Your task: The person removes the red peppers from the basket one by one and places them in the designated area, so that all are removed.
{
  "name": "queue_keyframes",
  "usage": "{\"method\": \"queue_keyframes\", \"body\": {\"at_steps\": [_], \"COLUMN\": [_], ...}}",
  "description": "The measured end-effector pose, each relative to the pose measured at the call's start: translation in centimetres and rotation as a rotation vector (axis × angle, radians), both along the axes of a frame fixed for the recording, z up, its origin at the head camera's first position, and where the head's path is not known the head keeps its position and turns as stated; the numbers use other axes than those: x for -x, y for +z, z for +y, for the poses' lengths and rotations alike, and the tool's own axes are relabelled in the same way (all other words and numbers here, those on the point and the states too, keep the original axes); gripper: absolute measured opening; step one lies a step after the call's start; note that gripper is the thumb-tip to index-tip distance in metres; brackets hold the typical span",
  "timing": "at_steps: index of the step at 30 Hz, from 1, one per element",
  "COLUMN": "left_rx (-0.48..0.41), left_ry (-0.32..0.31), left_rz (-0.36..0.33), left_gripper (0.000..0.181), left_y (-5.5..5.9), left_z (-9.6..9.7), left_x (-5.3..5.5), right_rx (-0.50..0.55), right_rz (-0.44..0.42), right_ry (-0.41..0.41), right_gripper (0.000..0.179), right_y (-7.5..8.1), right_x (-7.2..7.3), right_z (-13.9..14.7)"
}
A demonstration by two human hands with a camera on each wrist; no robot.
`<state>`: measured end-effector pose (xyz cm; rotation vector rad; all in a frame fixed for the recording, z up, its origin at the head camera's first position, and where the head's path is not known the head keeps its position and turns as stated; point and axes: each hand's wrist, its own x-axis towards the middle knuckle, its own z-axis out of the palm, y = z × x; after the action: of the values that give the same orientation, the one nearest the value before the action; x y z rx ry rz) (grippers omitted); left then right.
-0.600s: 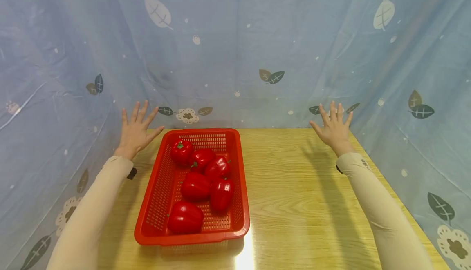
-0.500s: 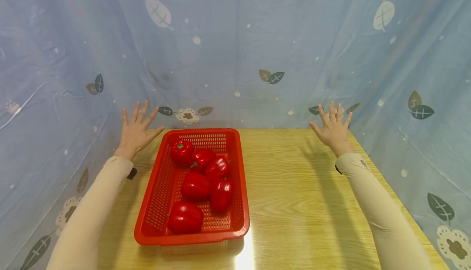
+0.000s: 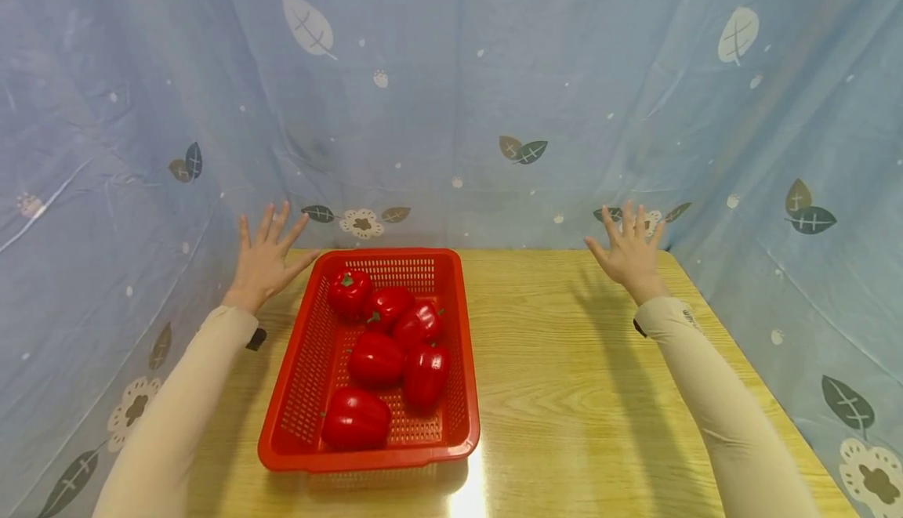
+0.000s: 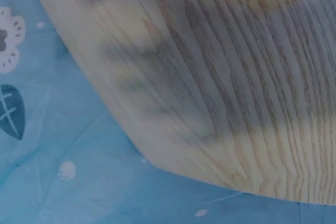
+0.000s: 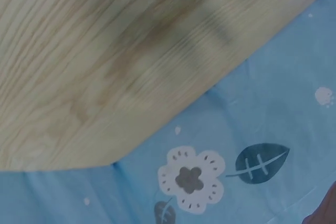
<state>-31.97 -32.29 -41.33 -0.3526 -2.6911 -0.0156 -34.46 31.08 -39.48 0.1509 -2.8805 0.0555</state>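
Observation:
In the head view my left hand point(image 3: 262, 266) is held out with straight, spread fingers, just left of a red plastic basket point(image 3: 462, 330). Its thumb tip comes close to the basket's far left corner; whether they touch I cannot tell. My right hand point(image 3: 632, 258) is likewise spread, over the far right part of the table, and holds nothing. Several red bell peppers lie in the basket, among them one with its green stem up point(image 3: 349, 293) at the far left and a bell pepper point(image 3: 356, 418) at the near end. The left wrist view shows only table, cloth and a red corner.
The basket stands on the left half of a wooden table point(image 3: 550, 377). Blue cloth point(image 3: 451, 95) printed with leaves and flowers hangs along the back and both sides. A dark object point(image 3: 257, 338) shows at the left wrist.
The right hand has shifted slightly to the left, fingers still spread. The whole head view has dropped a little. Basket and bell peppers keep their places.

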Motion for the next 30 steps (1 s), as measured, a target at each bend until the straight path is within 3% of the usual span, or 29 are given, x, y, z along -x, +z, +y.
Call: {"method": "queue_keyframes", "body": {"at_steps": [8, 14, 19, 30], "left_rx": [-0.027, -0.081, -0.121, -0.253], "left_ry": [-0.006, -0.043, -0.071, -0.099], "left_rz": [-0.055, -0.100, -0.125, -0.230], "left_gripper": [0.075, 0.074, 0.073, 0.071], "left_y": [-0.4, -0.8, -1.3, -1.3], "left_z": [-0.2, 0.1, 0.6, 1.6], "left_x": [-0.3, -0.6, -0.9, -1.5], "right_rx": [0.065, 0.103, 0.154, 0.150], "right_rz": [-0.021, 0.015, -0.009, -0.004], "right_ry": [0.031, 0.065, 0.109, 0.226], "right_gripper": [0.074, 0.074, 0.073, 0.070], "right_y": [-0.6, -0.8, -1.1, -1.3], "right_x": [0.5, 0.8, 0.7, 0.3], "right_z": [-1.7, -3.1, -4.7, -9.2]}}
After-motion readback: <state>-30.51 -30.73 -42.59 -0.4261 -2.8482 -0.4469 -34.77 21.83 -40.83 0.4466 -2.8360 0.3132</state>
